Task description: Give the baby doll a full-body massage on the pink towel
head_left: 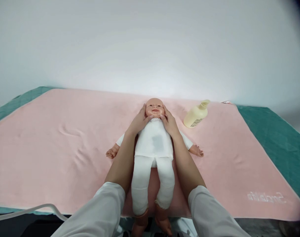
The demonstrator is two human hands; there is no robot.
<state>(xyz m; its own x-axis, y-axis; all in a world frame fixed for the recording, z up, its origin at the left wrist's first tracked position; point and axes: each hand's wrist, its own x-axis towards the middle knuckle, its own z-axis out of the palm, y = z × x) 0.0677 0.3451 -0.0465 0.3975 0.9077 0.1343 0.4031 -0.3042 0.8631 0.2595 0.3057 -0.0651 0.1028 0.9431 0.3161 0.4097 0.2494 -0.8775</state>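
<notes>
A baby doll (154,138) in a white top and white leggings lies on its back on the pink mat, head toward the wall. My left hand (140,120) cups the left side of the doll's head, fingers along the cheek and thumb at the jaw. On the opposite side, my right hand (170,122) holds the head the same way. Both forearms run along the doll's torso, over its outspread arms. The doll's bare feet hang past the mat's near edge. A grey-blue patch shows through the top.
A pale yellow pump bottle (195,115) lies tilted on the mat, right of the doll's head. The pink mat (66,148) covers a green sheet (275,131). A white wall (140,46) rises behind. A white cable (41,206) crosses the lower left.
</notes>
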